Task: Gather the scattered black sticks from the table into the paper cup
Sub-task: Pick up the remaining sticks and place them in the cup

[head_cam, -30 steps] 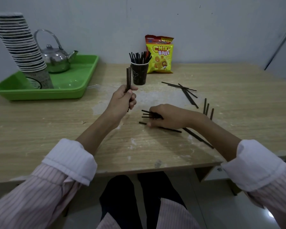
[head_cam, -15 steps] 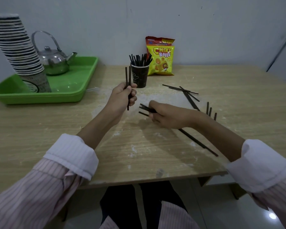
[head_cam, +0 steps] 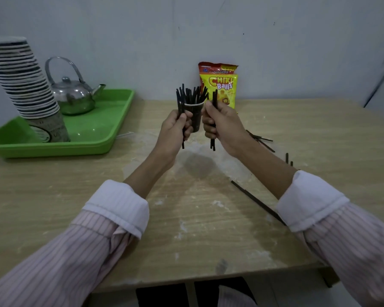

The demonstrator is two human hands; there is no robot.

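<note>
Black sticks (head_cam: 213, 120) are being held upright in a small bundle by the right hand (head_cam: 220, 122), whose fingers (head_cam: 207, 127) are being kept curled tight around them, the lower ends sticking out below the fist. A second small bundle (head_cam: 181, 107) is being gripped the same way by the left hand (head_cam: 175, 129), fingers closed on it. Both hands are being held above the counter (head_cam: 53, 196), one on either side of the dark paper cup (head_cam: 195, 116), which is partly hidden behind them and is being filled with many more sticks standing out of its rim. Several loose sticks (head_cam: 262, 140) are being left lying on the counter to the right, beyond the right forearm, and one long stick (head_cam: 253, 199) is lying nearer, running under the right cuff (head_cam: 308, 200). Behind the cup a yellow snack bag (head_cam: 220, 85) is being propped against the wall. At the far left a green tray (head_cam: 111, 120) is carrying a metal kettle (head_cam: 73, 96) and a leaning stack of paper cups (head_cam: 24, 85).
</note>
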